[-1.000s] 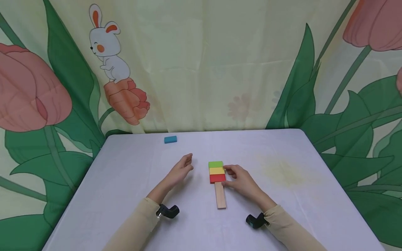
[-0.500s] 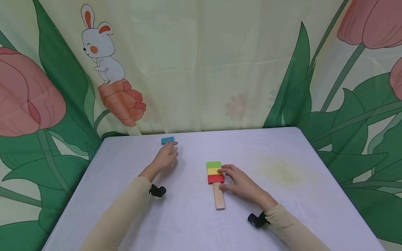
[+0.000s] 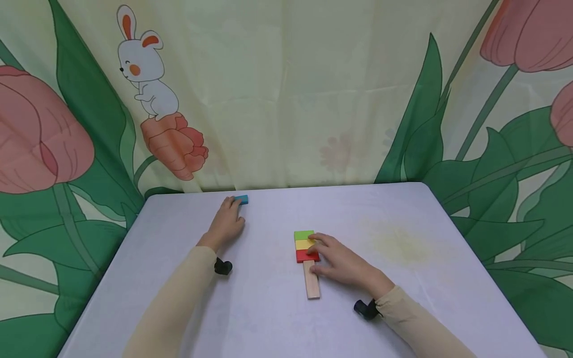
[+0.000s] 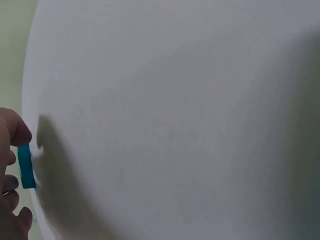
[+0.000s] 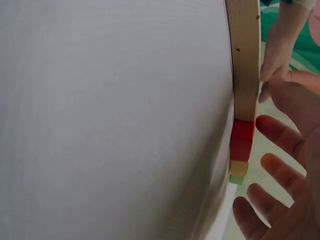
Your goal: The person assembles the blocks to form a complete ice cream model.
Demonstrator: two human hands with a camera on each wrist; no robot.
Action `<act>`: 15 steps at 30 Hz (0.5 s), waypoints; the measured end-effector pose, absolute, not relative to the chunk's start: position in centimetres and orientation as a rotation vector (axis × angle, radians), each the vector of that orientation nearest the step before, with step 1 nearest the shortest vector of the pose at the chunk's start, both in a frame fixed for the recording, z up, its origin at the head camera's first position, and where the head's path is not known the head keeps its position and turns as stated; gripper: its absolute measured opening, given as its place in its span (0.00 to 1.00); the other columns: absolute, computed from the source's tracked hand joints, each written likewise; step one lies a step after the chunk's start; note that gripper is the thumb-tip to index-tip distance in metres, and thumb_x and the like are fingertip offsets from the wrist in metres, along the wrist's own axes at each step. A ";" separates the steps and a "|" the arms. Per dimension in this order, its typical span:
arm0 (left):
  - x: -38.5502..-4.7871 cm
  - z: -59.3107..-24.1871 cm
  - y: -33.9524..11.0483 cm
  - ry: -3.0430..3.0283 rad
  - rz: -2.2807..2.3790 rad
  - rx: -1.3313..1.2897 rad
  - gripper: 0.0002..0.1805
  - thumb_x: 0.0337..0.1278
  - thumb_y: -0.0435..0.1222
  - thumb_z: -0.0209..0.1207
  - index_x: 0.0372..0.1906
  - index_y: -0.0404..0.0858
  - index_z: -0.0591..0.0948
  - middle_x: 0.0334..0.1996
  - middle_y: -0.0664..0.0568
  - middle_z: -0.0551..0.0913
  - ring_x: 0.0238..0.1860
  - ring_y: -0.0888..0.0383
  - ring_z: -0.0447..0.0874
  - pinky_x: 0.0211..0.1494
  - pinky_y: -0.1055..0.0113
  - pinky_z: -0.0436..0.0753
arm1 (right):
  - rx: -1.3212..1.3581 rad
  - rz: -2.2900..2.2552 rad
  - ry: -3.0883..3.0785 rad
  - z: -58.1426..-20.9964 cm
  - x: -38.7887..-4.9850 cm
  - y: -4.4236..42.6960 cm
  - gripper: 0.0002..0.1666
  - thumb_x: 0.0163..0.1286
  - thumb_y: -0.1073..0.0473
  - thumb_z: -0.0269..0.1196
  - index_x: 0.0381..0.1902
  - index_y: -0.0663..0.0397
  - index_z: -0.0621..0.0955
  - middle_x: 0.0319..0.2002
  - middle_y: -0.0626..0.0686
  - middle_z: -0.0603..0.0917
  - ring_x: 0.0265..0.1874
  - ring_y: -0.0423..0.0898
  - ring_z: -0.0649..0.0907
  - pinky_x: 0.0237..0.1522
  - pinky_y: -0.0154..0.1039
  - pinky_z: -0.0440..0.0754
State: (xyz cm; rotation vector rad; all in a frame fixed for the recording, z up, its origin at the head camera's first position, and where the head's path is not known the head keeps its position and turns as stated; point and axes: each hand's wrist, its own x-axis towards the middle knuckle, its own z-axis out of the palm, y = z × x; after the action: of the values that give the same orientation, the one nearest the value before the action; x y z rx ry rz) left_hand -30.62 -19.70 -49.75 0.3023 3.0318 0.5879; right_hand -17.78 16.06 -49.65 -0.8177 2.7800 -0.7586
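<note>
In the head view, my left hand [image 3: 224, 224] reaches to the far left, fingers over the left part of a blue block [image 3: 243, 199]. Its thumb stands apart from the block. The left wrist view shows fingertips [image 4: 20, 131] close against the blue block [image 4: 26, 167]; contact is unclear. My right hand [image 3: 342, 262] hovers with spread fingers at the right side of a row of blocks: green [image 3: 303, 235], yellow [image 3: 302, 244] and red [image 3: 304, 256]. Below the red one lies a plain wooden plank [image 3: 311, 281], its upper part near my right thumb.
A white cloth covers the table [image 3: 268, 318], whose far edge runs just behind the blue block. A printed curtain [image 3: 286, 99] with a rabbit and tulips hangs behind. Dark wrist cameras [image 3: 223, 267] sit at both wrists.
My left hand has moved forward and left to the blue block. My right hand's fingers have loosened from the block row's side and now spread over its right edge. The blocks look unmoved.
</note>
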 end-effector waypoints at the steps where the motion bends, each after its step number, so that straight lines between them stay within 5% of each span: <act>1: -30.5 -49.8 -19.8 3.034 0.572 0.308 0.35 0.68 0.34 0.49 0.78 0.26 0.60 0.80 0.29 0.53 0.83 0.35 0.45 0.84 0.44 0.51 | -0.846 -0.756 2.781 -49.6 -17.8 16.0 0.23 0.70 0.41 0.68 0.59 0.39 0.82 0.77 0.47 0.66 0.77 0.52 0.66 0.75 0.52 0.71; 15: -30.5 -49.9 -19.8 3.028 0.502 0.314 0.36 0.70 0.35 0.47 0.78 0.25 0.56 0.80 0.27 0.51 0.81 0.32 0.49 0.83 0.42 0.54 | -0.904 -0.733 2.721 -49.2 -18.7 16.0 0.16 0.72 0.44 0.68 0.52 0.39 0.80 0.71 0.46 0.72 0.68 0.47 0.75 0.69 0.47 0.78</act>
State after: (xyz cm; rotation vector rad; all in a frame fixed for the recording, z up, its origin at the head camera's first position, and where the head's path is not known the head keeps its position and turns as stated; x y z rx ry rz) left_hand -30.51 -19.80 -49.91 0.3143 3.0282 0.5019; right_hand -18.69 16.04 -49.19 -0.9038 2.7208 -0.7331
